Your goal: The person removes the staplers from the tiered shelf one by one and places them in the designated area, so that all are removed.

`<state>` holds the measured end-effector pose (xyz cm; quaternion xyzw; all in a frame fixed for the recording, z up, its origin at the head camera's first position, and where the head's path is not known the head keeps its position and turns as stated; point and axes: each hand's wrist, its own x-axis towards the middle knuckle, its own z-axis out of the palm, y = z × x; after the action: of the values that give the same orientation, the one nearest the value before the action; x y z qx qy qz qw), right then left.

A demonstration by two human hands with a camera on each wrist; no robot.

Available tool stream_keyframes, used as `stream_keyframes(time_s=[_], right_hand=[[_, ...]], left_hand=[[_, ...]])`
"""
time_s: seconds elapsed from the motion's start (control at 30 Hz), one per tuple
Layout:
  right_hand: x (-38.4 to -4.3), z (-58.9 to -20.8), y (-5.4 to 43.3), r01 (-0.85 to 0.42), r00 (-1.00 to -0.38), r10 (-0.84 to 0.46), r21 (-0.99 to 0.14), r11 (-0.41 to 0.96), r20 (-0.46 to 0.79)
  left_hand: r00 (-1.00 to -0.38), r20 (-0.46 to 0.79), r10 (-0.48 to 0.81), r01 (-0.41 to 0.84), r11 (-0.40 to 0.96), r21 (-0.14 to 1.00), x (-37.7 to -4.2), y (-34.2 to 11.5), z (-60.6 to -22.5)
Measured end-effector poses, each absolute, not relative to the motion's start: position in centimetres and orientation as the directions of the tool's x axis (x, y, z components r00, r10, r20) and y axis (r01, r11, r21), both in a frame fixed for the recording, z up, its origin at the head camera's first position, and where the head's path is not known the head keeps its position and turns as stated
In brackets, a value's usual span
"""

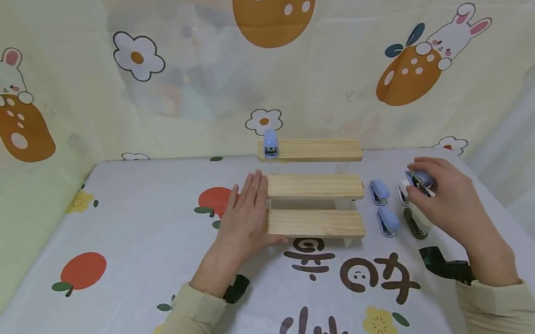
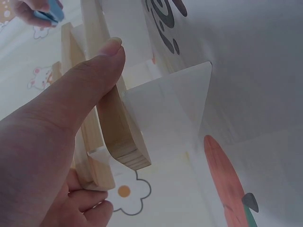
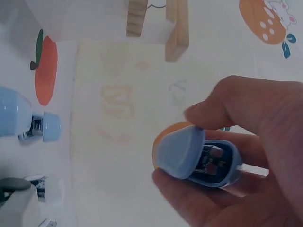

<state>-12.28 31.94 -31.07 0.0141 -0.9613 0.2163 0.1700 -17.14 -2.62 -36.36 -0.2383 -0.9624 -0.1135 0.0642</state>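
My left hand (image 1: 246, 221) grips the left end of a three-step wooden rack (image 1: 316, 223), fingers along its side. In the left wrist view the thumb lies on the front plank (image 2: 118, 125), and fingertips curl at the planks behind. My right hand (image 1: 455, 207) holds a small blue stapler (image 3: 182, 151) between thumb and fingers, raised over the table right of the rack. Another blue stapler (image 1: 270, 141) stands on the left end of the top plank. The middle and front planks are bare.
Two blue staplers (image 1: 388, 220) lie just right of the rack. Beside them, partly behind my right hand, are a white stapler (image 1: 403, 194) and a cream one with a dark base (image 1: 416, 223). A patterned cloth (image 1: 182, 105) hangs behind the table.
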Motion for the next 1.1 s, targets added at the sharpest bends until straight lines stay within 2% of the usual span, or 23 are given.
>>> stream_keyframes(time_s=[0.3, 0.53, 0.77, 1.1], right_hand=[[-12.2, -31.5, 33.6, -0.068, -0.970, 0.029, -0.385, 0.920, 0.240], [-12.0, -31.8, 35.3, -0.018, -0.992, 0.026, -0.347, 0.938, 0.122], [-12.0, -32.3, 37.0, 0.040, -0.998, 0.050, -0.318, 0.947, 0.024], [-12.1, -33.5, 38.6, 0.045, -0.998, 0.031, -0.281, 0.959, -0.051]], left_hand=[[-0.878, 0.174, 0.445, 0.474, 0.860, 0.190, -17.2, -2.5, -36.4], [-0.874, 0.183, 0.449, 0.480, 0.857, 0.188, -17.1, -2.5, -36.3], [-0.881, 0.160, 0.445, 0.470, 0.862, 0.191, -17.2, -2.5, -36.3], [-0.883, 0.160, 0.441, 0.466, 0.863, 0.195, -17.1, -2.5, -36.3]])
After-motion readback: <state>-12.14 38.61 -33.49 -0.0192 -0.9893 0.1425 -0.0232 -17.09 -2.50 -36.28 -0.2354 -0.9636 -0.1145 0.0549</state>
